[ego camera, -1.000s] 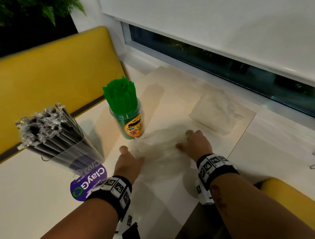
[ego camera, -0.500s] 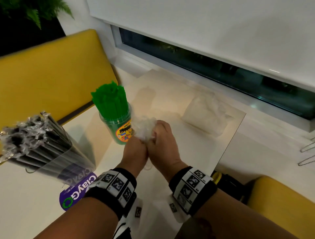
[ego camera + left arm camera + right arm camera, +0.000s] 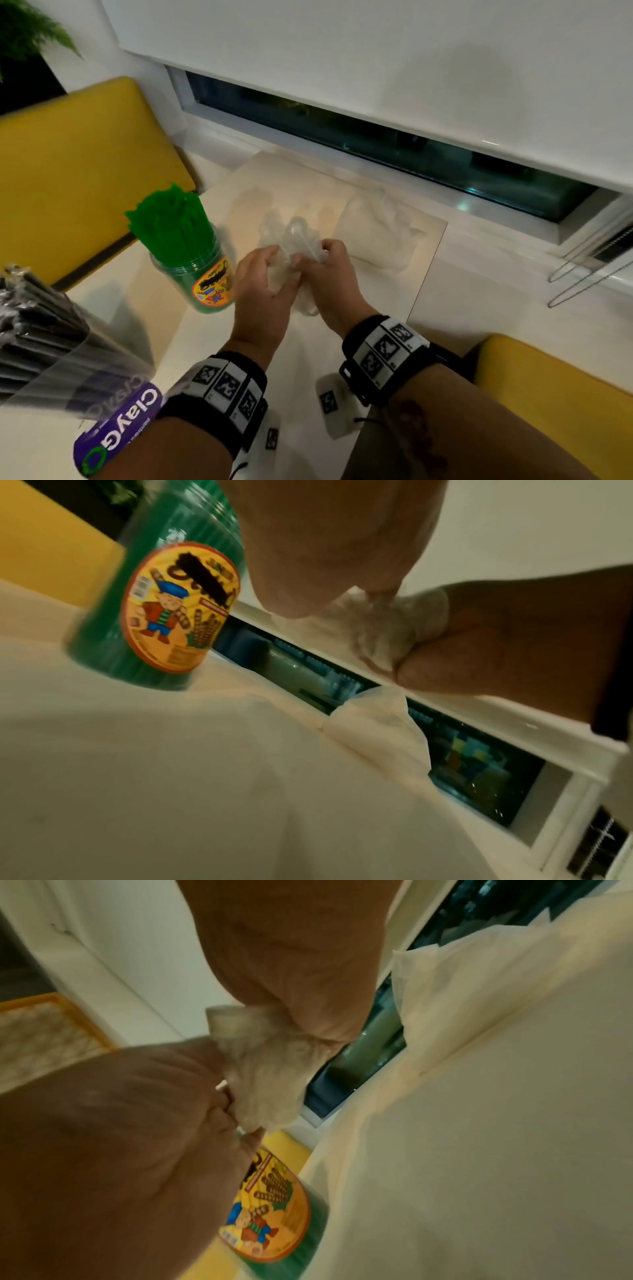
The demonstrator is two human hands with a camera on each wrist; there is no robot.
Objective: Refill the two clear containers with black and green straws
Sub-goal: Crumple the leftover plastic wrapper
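A clear jar [image 3: 205, 277] with a yellow label stands left of my hands, packed with green straws [image 3: 171, 222]. At the far left a clear container [image 3: 85, 373] with a purple label holds wrapped black straws [image 3: 30, 318]. My left hand [image 3: 274, 260] and right hand [image 3: 318, 253] meet above the table, and both grip one crumpled clear plastic bag [image 3: 298, 236]. In the left wrist view the wad [image 3: 394, 626] is squeezed between both hands beside the jar [image 3: 164, 610]. The right wrist view shows the wad [image 3: 263, 1064] pinched, with the jar [image 3: 274, 1218] below.
A second crumpled plastic bag [image 3: 376, 229] lies on the beige table [image 3: 205, 342] near its far edge. Yellow chairs stand at the left [image 3: 85, 164] and lower right [image 3: 565, 394]. A white sill [image 3: 513, 274] with wire pieces [image 3: 589, 270] runs under the window.
One second ago the plastic bag lay flat on the table under both hands. They gathered it, lifted it and now squeeze it into a wad between them.
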